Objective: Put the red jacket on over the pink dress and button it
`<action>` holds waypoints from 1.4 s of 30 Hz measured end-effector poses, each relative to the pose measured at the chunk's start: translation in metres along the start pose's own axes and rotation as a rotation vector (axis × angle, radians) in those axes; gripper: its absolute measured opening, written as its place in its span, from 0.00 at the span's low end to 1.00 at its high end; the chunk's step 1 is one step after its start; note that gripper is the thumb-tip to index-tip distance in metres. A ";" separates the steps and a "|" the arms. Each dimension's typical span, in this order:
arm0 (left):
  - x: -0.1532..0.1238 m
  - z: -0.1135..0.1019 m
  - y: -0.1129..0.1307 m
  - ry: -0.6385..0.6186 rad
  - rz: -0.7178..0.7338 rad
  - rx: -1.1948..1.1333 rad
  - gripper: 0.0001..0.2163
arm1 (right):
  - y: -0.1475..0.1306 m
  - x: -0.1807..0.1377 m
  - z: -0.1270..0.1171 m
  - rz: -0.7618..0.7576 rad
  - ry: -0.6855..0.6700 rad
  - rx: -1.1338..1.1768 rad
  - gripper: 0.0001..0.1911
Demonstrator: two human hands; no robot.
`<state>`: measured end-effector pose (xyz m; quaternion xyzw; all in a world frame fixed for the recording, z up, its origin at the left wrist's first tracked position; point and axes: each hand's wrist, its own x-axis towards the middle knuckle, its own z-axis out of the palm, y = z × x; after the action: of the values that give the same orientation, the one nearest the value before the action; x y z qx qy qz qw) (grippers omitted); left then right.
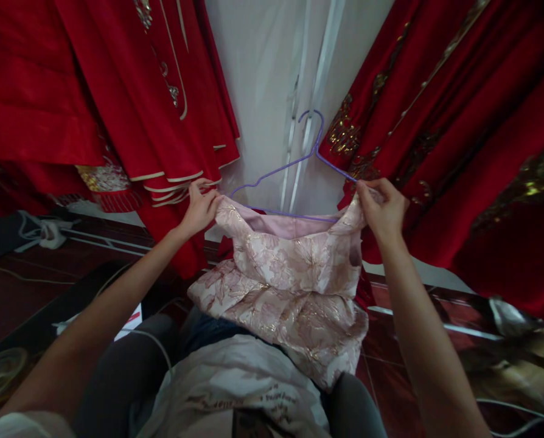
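A pale pink brocade dress (294,261) with a metallic floral pattern hangs in front of me, its skirt spread over my lap. Inside its shoulders sits a purple hanger (285,165), the hook pointing up and away from me. My left hand (202,208) pinches the dress's left shoulder near the hanger's end. At the opposite shoulder, my right hand (383,207) grips the dress strap, with thumb and fingers closed by the hanger's right arm. Whether the right fingers also press on the hanger itself is hidden.
Red garments with silver trim (162,91) hang at the left, close to my left hand. More red garments with gold sequins (418,109) hang at the right. A pale wall (258,73) stands behind. Bundled items (513,365) lie on the dark red floor at right.
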<state>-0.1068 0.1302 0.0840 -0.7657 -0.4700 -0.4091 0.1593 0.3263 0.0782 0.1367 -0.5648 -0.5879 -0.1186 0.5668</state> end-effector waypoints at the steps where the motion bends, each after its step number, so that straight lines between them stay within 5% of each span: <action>1: -0.001 -0.001 -0.005 -0.014 -0.004 0.015 0.14 | 0.000 0.000 -0.001 -0.001 -0.003 -0.006 0.20; 12: 0.004 0.008 -0.013 -0.119 -0.021 0.025 0.15 | -0.004 0.002 -0.008 -0.043 -0.008 -0.023 0.19; 23: 0.011 -0.014 -0.011 -0.119 -0.021 0.028 0.15 | -0.006 0.001 -0.010 -0.078 0.028 -0.075 0.18; 31: 0.065 -0.019 0.048 -0.012 0.057 -0.139 0.15 | -0.004 -0.005 -0.002 -0.011 0.003 0.076 0.19; 34: 0.089 -0.015 0.063 -0.137 0.075 -0.265 0.17 | 0.002 -0.004 0.002 0.001 -0.004 0.131 0.18; 36: 0.098 -0.010 0.055 -0.234 -0.027 -0.384 0.19 | 0.008 -0.002 0.006 0.024 -0.006 0.157 0.16; 40: 0.081 0.009 0.013 -0.231 -0.436 -0.531 0.18 | 0.016 0.003 0.017 0.055 0.003 0.219 0.13; 42: 0.053 0.023 -0.003 -0.525 -0.481 -0.478 0.12 | 0.017 0.003 0.022 0.042 0.007 0.265 0.11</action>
<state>-0.0870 0.1775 0.1109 -0.7279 -0.5518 -0.3231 -0.2477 0.3289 0.1023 0.1235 -0.4968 -0.5844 -0.0302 0.6409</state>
